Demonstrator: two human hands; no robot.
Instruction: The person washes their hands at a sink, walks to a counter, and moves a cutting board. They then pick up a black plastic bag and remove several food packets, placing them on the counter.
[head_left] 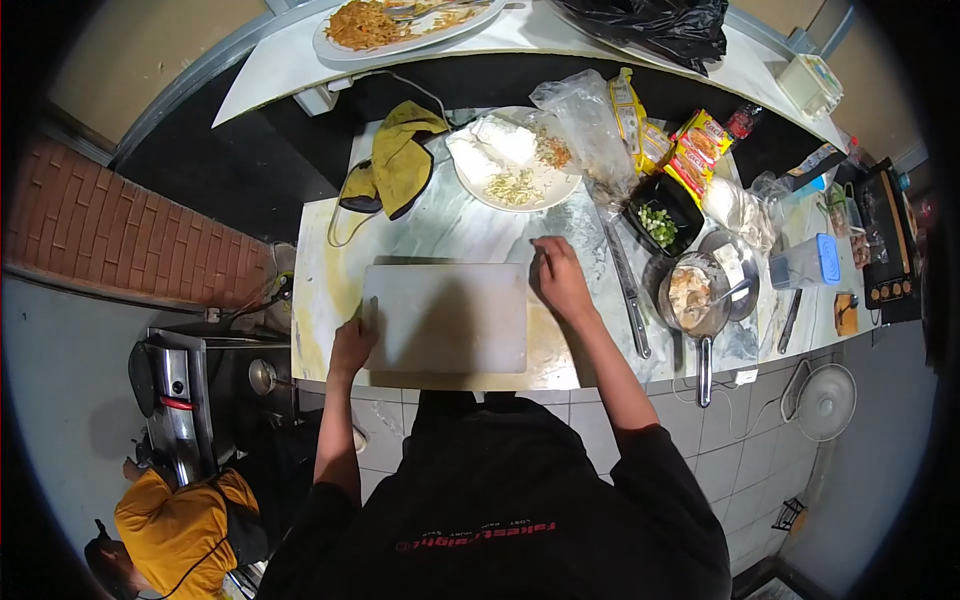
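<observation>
A white cutting board (450, 320) lies at the front edge of the marbled table. My left hand (352, 345) grips its left edge, fingers closed around it. Just off the board's upper right corner is my right hand (562, 278), its fingers loosely bent and apart, with nothing visible in them. Beyond the board stands a white plate (525, 202) with white sheets or wrappers, shredded pale pieces and an orange-brown shredded heap. To the right of my right hand lies a long knife (628, 290).
Right of the knife are a black tray (684, 213) of chopped greens, a pan (705, 330) with food and a spoon, and yellow packets (697, 150). A yellow-black cloth (403, 158) lies back left. A person in an orange top (185, 530) is at lower left.
</observation>
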